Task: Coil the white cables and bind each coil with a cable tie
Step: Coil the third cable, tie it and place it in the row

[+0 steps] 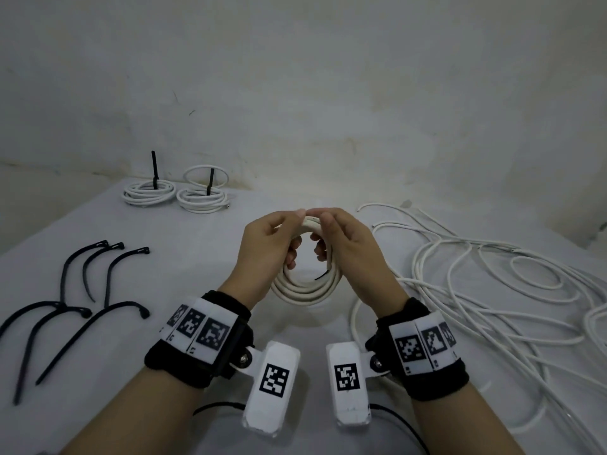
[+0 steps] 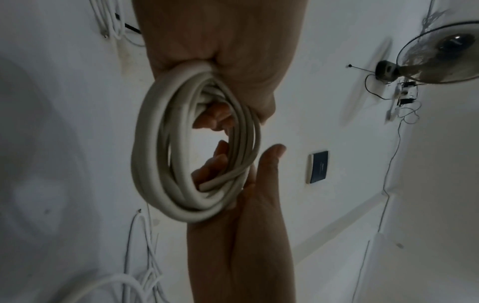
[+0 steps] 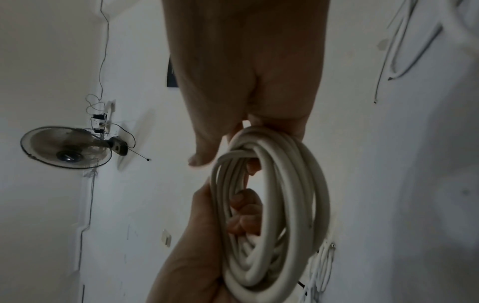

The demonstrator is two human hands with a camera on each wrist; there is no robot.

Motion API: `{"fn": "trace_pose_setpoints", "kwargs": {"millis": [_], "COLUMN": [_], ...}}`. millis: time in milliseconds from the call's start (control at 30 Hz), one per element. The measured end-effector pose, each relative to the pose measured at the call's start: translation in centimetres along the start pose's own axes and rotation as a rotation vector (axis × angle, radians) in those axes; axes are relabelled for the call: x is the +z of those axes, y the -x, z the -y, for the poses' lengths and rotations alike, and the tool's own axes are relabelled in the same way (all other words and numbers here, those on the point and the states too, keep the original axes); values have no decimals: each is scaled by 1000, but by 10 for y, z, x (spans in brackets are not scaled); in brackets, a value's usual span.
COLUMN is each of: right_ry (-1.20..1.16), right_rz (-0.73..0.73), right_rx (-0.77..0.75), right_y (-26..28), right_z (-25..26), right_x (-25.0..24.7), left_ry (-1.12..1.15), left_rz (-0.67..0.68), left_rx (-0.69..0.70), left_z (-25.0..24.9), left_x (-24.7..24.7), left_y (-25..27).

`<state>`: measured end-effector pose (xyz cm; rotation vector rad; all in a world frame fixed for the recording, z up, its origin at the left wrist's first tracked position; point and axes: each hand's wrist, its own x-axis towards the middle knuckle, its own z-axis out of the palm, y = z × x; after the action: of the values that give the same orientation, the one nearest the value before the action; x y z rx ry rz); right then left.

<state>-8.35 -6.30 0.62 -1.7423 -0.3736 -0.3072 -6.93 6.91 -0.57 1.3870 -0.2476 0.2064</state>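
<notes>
A coil of white cable (image 1: 303, 292) stands upright above the table's middle, held between both hands. My left hand (image 1: 292, 234) grips its upper left side, thumb on top and fingers curled through the ring. Opposite it, my right hand (image 1: 323, 234) pinches the top while its fingers hook through the ring. The cable's cut end (image 2: 207, 185) lies inside the coil (image 2: 166, 155) beside the right hand's fingers. In the right wrist view the coil (image 3: 293, 205) hangs between the two hands. No tie shows around this coil.
Two tied coils (image 1: 149, 192) (image 1: 202, 200) sit at the back left, each with a black tie standing up. Several loose black cable ties (image 1: 75, 307) lie at the left. A tangle of loose white cables (image 1: 492, 290) covers the right side. A wall (image 1: 328, 93) rises behind the table.
</notes>
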Motion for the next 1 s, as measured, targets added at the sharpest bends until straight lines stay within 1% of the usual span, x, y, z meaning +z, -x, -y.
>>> {"fn": "trace_pose_setpoints", "kwargs": {"millis": [100,133,167,233,267,333,433,500,633,733,833,1000], "right_ry": [95,85,27,-201,-312,-458,-581,-647,-768,-796,-746,-737], "right_rz": [-5,9,27,58,59,29,12,9,18,12,-37,-139], "right_rx": [26,53,94,173,193,215,247,275,356,420,397,402], "right_y": [-10,-11,-11,-9,-8,-7,-7,-4,-1,-1,0,1], "right_z": [4,4,3,2,1,-2,-4,-5,-7,-6,-5,-9], "right_x": [4,5,7,12,15,20,21,20,18,18,18,24], "left_ry": [41,69,102,143,142,107,70,52,-8,-38,-55,-220], "left_rz": [-65,-92,-117,-129,-115,-68,-8,7,20,19,34,153], "left_rx": [19,26,31,26,20,2,-24,-33,6,23,11,-35], "left_z": [-6,-8,-11,-15,-15,-12,-9,-9,-8,-6,-8,-18], "left_x": [-1,-3,-6,-11,-13,-15,-13,-11,-10,-8,-3,-9], "left_y": [-1,-3,-4,-8,-9,-11,-10,-9,-7,-7,-7,-3]}}
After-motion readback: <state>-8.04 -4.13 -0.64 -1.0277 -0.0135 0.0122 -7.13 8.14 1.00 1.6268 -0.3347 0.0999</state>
